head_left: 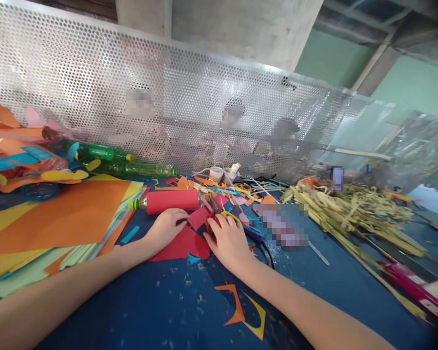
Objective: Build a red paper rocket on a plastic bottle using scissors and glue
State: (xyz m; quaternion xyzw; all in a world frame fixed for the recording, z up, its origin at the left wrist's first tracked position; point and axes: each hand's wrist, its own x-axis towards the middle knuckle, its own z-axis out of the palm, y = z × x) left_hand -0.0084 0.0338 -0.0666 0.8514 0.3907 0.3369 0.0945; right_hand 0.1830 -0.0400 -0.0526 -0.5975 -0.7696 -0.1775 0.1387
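Note:
My left hand is closed in a pinch at the edge of a small piece of red paper. Just right of it, my right hand curls around the handles of a pair of scissors, whose blades point away from me; the fingers partly hide the handles. A larger sheet of red paper lies on the blue table under and between both hands. Beyond my left hand, a plastic bottle wrapped in red paper rests on its side, its green cap to the left.
Stacked coloured paper and a paper-decorated bottle model occupy the left. Green bottles lie behind. Dried leaf strips and a magenta-handled tool are at right. Paper scraps lie in front. A perforated metal screen stands behind.

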